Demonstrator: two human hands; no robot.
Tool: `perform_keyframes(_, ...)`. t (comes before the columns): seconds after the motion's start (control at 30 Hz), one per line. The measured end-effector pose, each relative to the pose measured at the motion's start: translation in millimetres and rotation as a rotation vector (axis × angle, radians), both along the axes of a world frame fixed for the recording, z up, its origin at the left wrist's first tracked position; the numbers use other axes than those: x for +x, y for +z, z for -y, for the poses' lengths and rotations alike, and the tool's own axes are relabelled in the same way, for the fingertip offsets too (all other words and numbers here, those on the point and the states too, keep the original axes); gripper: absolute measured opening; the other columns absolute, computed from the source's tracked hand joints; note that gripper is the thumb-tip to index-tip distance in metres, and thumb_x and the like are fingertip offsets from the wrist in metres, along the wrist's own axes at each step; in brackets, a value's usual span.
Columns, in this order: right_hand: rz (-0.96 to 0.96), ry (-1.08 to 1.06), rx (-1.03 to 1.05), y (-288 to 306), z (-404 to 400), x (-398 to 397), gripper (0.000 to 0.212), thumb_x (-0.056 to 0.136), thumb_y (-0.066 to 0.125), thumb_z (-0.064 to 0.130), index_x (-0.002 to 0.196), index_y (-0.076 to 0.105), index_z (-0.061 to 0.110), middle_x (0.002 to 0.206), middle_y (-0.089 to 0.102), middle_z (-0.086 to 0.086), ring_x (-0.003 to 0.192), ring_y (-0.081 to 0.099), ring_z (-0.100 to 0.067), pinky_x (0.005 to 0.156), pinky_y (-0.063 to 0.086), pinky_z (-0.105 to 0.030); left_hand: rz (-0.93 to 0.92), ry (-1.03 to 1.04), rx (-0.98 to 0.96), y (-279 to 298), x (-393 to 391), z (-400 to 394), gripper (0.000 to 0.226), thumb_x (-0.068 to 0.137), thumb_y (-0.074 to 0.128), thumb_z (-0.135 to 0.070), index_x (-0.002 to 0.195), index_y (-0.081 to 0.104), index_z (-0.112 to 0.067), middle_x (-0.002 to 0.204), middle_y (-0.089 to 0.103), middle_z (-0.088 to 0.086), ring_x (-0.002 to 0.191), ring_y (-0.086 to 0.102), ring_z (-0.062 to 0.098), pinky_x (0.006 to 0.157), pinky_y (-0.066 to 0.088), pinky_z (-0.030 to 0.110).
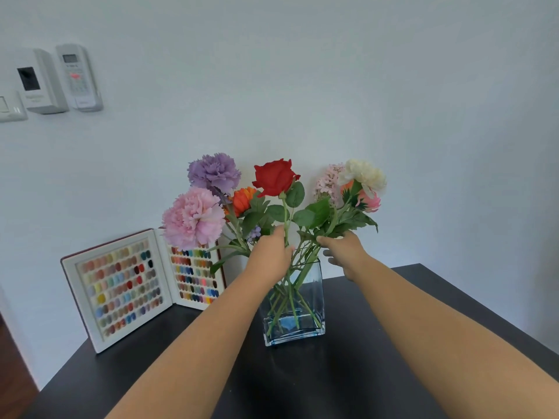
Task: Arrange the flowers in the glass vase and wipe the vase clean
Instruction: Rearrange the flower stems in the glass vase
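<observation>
1. The dark table (378, 373) fills the lower part of my view, with both my forearms reaching across it toward a pale wall (363, 86).
2. Well to the left of my hands, an open colour sample book (121, 285) stands upright on the table's far left part, its two leaves filled with rows of small coloured tips.
3. High on the wall, far up and left of my grip, I see two white wall units (57, 80) and the edge of a switch plate (10, 108).
4. The glass vase (295, 309) stands upright on the table directly below my hands; it is square-sided and blue-tinted, and green stems cross inside it down to the base.
5. The flowers rise above my hands: a pink carnation (193, 217) and a purple carnation (213, 172) up and to the left, an orange bloom (243, 201) between them and the red rose (275, 176), which stands straight above my left hand.
6. Up and right of my right hand sit a cream bloom (363, 173), a pale pink spray (328, 179) and a small pink flower (370, 201).
7. My left hand (270, 255) is curled around stems just above the vase mouth, the rose stem among them.
8. My right hand (344, 252) pinches the stems of the right-hand cluster between thumb and fingers, just beside the vase's right rim.
</observation>
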State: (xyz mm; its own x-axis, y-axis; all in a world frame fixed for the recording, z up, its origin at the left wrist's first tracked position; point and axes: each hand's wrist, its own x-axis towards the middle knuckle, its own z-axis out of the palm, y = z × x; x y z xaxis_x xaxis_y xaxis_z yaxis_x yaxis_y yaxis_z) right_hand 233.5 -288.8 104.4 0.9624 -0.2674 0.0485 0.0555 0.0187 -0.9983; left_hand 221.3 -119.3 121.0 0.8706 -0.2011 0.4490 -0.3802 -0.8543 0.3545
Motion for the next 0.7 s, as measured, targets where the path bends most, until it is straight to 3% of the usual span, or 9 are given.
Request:
perform_keyframes(0.1, 0.086, -0.045, 0.017, -6, -6, 3, 0.044, 0.084, 0.072, 0.015, 0.120, 0.049, 0.007, 0.102, 0.064, -0.012, 0.089, 0.060, -0.026, 0.080, 0.053, -0.040, 0.192, -0.006, -0.115, -3, -25, -14, 0.056, 0.095, 0.056, -0.040, 0.143, 0.041, -0.016, 0.116, 0.069, 0.002, 0.107, 0.061, 0.024, 0.082, 0.045, 0.032)
perform_keyframes(0.2, 0.145, -0.098, -0.080, -9, -10, 2, 0.041, 0.085, 0.068, 0.017, 0.122, 0.053, 0.008, 0.111, 0.065, -0.014, 0.095, 0.061, -0.028, 0.089, 0.052, -0.044, 0.311, 0.026, -0.437, -13, -56, -46, 0.045, 0.088, 0.054, -0.058, 0.130, 0.055, -0.040, 0.101, 0.068, -0.027, 0.097, 0.061, 0.000, 0.084, 0.049, 0.029)
perform_keyframes(0.27, 0.209, -0.126, -0.198, -8, -14, 0, 0.036, 0.086, 0.066, 0.018, 0.121, 0.055, 0.012, 0.106, 0.066, -0.008, 0.092, 0.062, -0.025, 0.081, 0.050, -0.036, 0.263, 0.085, -0.657, -25, -67, -69, 0.024, 0.084, 0.057, -0.059, 0.105, 0.062, -0.049, 0.088, 0.067, -0.028, 0.083, 0.063, -0.006, 0.073, 0.055, 0.030)
perform_keyframes(0.33, 0.246, -0.134, -0.290, -3, -17, -2, 0.033, 0.087, 0.065, 0.019, 0.118, 0.056, 0.014, 0.101, 0.066, -0.004, 0.088, 0.061, -0.022, 0.076, 0.048, -0.031, 0.197, 0.137, -0.767, -35, -65, -82, 0.012, 0.087, 0.064, -0.047, 0.099, 0.063, -0.044, 0.084, 0.067, -0.018, 0.080, 0.064, -0.002, 0.068, 0.060, 0.042)
perform_keyframes(0.4, 0.245, -0.109, -0.336, 8, -18, -1, 0.032, 0.087, 0.065, 0.019, 0.117, 0.055, 0.011, 0.102, 0.067, -0.008, 0.087, 0.063, -0.026, 0.078, 0.053, -0.038, 0.166, 0.131, -0.765, -38, -57, -84, 0.017, 0.089, 0.067, -0.038, 0.105, 0.062, -0.034, 0.095, 0.067, -0.015, 0.087, 0.064, 0.001, 0.071, 0.060, 0.039)
perform_keyframes(0.47, 0.240, -0.043, -0.393, 25, -18, 0, 0.029, 0.087, 0.064, 0.014, 0.115, 0.057, 0.009, 0.101, 0.069, -0.012, 0.081, 0.063, -0.027, 0.080, 0.056, -0.043, 0.166, 0.102, -0.721, -35, -46, -79, 0.027, 0.088, 0.069, -0.036, 0.111, 0.060, -0.026, 0.105, 0.066, -0.010, 0.090, 0.063, 0.001, 0.069, 0.053, 0.018)
perform_keyframes(0.5, 0.232, 0.003, -0.426, 34, -18, 1, 0.026, 0.087, 0.064, 0.011, 0.112, 0.058, 0.007, 0.098, 0.069, -0.014, 0.076, 0.061, -0.025, 0.079, 0.057, -0.044, 0.169, 0.090, -0.698, -32, -40, -74, 0.032, 0.088, 0.070, -0.036, 0.115, 0.058, -0.022, 0.108, 0.065, -0.007, 0.090, 0.063, 0.002, 0.069, 0.049, 0.014)
perform_keyframes(0.6, 0.155, 0.124, -0.497, 58, -22, 2, 0.019, 0.086, 0.065, 0.004, 0.104, 0.058, 0.006, 0.092, 0.068, -0.019, 0.071, 0.059, -0.026, 0.076, 0.057, -0.048, 0.207, 0.066, -0.635, -24, -25, -62, 0.040, 0.090, 0.068, -0.031, 0.124, 0.052, -0.016, 0.110, 0.065, -0.001, 0.090, 0.065, 0.013, 0.075, 0.054, 0.029)
perform_keyframes(0.7, 0.128, 0.166, -0.639, 72, -31, 3, 0.016, 0.086, 0.064, 0.000, 0.101, 0.058, 0.002, 0.087, 0.066, -0.018, 0.073, 0.061, -0.029, 0.074, 0.057, -0.046, 0.278, 0.101, -0.524, -17, -15, -56, 0.037, 0.094, 0.062, -0.026, 0.125, 0.048, -0.011, 0.092, 0.066, 0.002, 0.076, 0.063, 0.018, 0.061, 0.047, 0.028)
